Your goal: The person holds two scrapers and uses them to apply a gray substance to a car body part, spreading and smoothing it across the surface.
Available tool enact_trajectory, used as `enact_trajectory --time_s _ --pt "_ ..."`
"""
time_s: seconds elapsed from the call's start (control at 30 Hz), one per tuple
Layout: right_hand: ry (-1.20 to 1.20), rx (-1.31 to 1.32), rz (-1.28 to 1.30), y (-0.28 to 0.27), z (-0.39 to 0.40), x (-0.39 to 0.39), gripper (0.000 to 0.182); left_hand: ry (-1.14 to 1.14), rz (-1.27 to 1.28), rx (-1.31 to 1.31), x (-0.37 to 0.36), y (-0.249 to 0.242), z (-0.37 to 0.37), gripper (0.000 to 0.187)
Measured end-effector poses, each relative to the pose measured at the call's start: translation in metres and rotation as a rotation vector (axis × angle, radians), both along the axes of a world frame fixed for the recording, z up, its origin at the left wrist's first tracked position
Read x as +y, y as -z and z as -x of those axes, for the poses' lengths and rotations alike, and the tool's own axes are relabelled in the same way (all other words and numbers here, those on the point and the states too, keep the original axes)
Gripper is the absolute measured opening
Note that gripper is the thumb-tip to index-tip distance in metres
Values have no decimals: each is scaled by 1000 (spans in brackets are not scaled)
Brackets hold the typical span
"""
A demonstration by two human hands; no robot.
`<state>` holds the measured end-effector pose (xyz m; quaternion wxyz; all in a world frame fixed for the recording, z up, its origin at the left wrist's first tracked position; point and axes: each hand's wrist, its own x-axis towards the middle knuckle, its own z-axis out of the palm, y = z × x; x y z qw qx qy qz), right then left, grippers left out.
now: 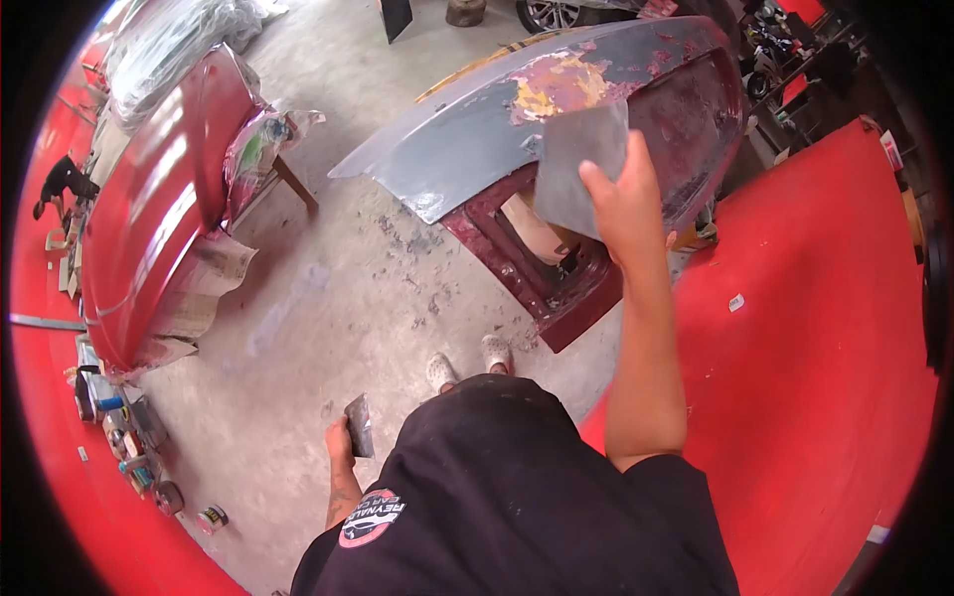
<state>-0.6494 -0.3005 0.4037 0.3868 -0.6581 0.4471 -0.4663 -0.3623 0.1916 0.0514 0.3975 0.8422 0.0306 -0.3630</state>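
My right hand (628, 204) is raised with the thumb on the face of a flat grey rectangular sheet (576, 164). Behind that sheet is a car body panel (452, 149), grey on top and dark maroon lower down; the sheet overlaps it in this view. A rough yellow and pinkish patch (561, 87) marks the panel's grey surface. Low at my left side, my left hand (340, 442) is closed on a small dark rectangular plate (360, 425). It hangs over the concrete floor.
A glossy red car panel (149, 214) stands at left, with paper and plastic along its edge. Cans and tape rolls (129, 442) line the left wall. Plastic sheeting (174, 55) covers something at back left. A red wall (795, 328) rises close on the right.
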Motion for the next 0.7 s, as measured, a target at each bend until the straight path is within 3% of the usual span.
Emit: enact_trajectory --time_s 0.07,0.2,0.27,0.3,0.37,0.4,0.53,0.6,0.63,0.7 --pt "59 242 79 -15 -10 1 36 -8 -26 12 2 -9 1 32" --pt "82 269 101 -6 6 -3 36 1 5 3 -5 -7 -1 32" --pt "22 -17 -133 0 17 -5 38 -5 43 -16 1 1 -2 33" --pt "18 -16 -137 1 11 -7 38 -9 40 -16 1 0 0 33" --pt "69 152 91 0 -8 -16 39 -44 -17 -16 -1 -3 2 34" --pt "103 278 88 -11 -15 -16 40 -42 -17 -18 0 -4 2 34" --pt "48 285 119 -16 5 -21 40 -87 81 68 -20 1 -4 31" --pt "21 -20 -104 -6 8 -17 41 -9 190 31 -42 -8 -1 31" --pt "14 -22 -107 -4 -2 -17 41 23 249 63 -58 -12 -2 29" --pt "-14 207 212 -1 -31 -11 40 127 346 90 -99 -29 -1 27"
